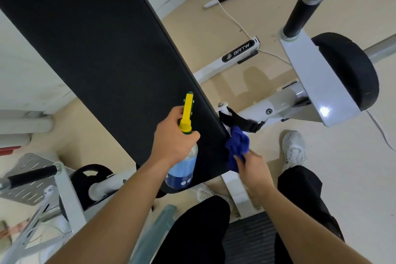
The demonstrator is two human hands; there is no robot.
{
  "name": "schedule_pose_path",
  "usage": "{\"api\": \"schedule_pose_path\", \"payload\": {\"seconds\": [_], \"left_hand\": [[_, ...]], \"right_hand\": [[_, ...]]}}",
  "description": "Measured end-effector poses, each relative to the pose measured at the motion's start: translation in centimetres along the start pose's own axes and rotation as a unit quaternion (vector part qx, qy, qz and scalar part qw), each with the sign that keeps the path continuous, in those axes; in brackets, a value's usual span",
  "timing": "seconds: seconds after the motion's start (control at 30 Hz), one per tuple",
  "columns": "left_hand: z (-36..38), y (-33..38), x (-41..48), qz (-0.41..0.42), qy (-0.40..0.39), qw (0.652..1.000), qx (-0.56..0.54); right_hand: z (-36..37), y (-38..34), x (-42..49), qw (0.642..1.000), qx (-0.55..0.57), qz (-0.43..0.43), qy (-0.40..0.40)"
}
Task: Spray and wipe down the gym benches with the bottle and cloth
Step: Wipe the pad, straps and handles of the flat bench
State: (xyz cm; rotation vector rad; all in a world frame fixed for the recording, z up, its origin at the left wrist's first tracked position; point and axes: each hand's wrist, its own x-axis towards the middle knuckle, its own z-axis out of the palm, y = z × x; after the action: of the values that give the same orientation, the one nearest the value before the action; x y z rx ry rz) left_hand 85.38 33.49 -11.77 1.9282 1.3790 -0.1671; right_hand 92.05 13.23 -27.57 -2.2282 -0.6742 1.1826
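Black bench [96, 49] | left hand [171, 139] grips bottle [184, 169] above it | right hand [255, 167] pinches cloth [237, 143] at edge

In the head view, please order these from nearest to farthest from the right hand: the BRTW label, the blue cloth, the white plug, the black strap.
1. blue cloth, held in the right hand itself.
2. black strap, just beyond the cloth.
3. BRTW label, farther up the view.
4. white plug, near the top, farthest.

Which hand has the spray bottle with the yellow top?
The left hand grips the spray bottle by its neck; the right hand holds the blue cloth at the bench pad edge instead.
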Motion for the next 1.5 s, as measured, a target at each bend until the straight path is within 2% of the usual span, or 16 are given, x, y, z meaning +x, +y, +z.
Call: {"api": "schedule_pose_path", "payload": {"seconds": [0.07, 0.1, 0.2, 0.27, 0.37, 0.47, 0.57, 0.73, 0.83, 0.93, 1.07, 1.17, 1.23, 1.37, 1.43, 1.5], "left_hand": [[0.2, 0.5, 0.5, 0.009, 0.006, 1.0, -0.004], [0.4, 0.6, 0.5, 0.012, 0.005, 1.0, -0.008], [1.1, 0.6, 0.1, 0.009, -0.003, 1.0, -0.028], [1.4, 0.2, -0.3, 0.001, -0.009, 0.999, -0.04], [1.8, -0.7, -1.1, -0.014, -0.013, 0.999, -0.049], [2.0, -1.6, -1.6, -0.027, -0.025, 0.998, -0.05], [2.8, -2.5, -1.9, -0.034, -0.052, 0.998, -0.031], [6.0, -3.5, -2.6, -0.037, -0.129, 0.991, 0.01], [8.5, -4.3, -3.4, -0.038, -0.198, 0.977, 0.062], [10.7, -5.5, -4.7, -0.044, -0.252, 0.961, 0.11], [12.0, -7.2, -6.4, -0.053, -0.263, 0.952, 0.147], [11.8, -8.5, -7.3, -0.056, -0.254, 0.955, 0.146], [10.9, -9.2, -7.7, -0.045, -0.242, 0.96, 0.131], [7.9, -9.4, -7.3, -0.047, -0.178, 0.981, 0.055], [6.2, -8.9, -6.3, -0.059, -0.138, 0.989, 0.011], [4.7, -8.0, -5.0, -0.051, -0.109, 0.993, -0.018]], "right_hand": [[-1.1, 0.3, -0.5, 0.998, -0.027, 0.052, -0.035], [-1.6, -0.6, -0.3, 0.998, -0.013, 0.057, -0.024], [-2.5, -6.4, 2.2, 0.988, 0.096, -0.041, 0.116], [-1.8, -10.9, 4.9, 0.972, 0.115, -0.128, 0.161], [0.6, -12.5, 6.6, 0.971, 0.033, -0.154, 0.181], [2.7, -8.0, 4.2, 0.976, 0.001, -0.131, 0.172], [3.6, -2.6, 0.6, 0.988, -0.044, -0.075, 0.127], [3.4, 3.3, -4.5, 0.988, -0.062, 0.132, 0.041], [3.1, 4.0, -5.5, 0.971, 0.023, 0.21, 0.112], [1.3, 3.0, -4.8, 0.956, 0.084, 0.229, 0.165], [-1.9, 0.2, -2.9, 0.958, 0.102, 0.176, 0.203], [-3.4, -3.0, -0.7, 0.967, 0.146, 0.096, 0.184], [-3.3, -5.5, 1.3, 0.977, 0.152, 0.021, 0.151], [0.6, -6.7, 2.2, 0.98, 0.084, -0.135, 0.117], [2.8, -4.7, 0.5, 0.981, 0.084, -0.101, 0.143], [4.5, -2.4, -2.2, 0.987, 0.079, -0.007, 0.141]]}}
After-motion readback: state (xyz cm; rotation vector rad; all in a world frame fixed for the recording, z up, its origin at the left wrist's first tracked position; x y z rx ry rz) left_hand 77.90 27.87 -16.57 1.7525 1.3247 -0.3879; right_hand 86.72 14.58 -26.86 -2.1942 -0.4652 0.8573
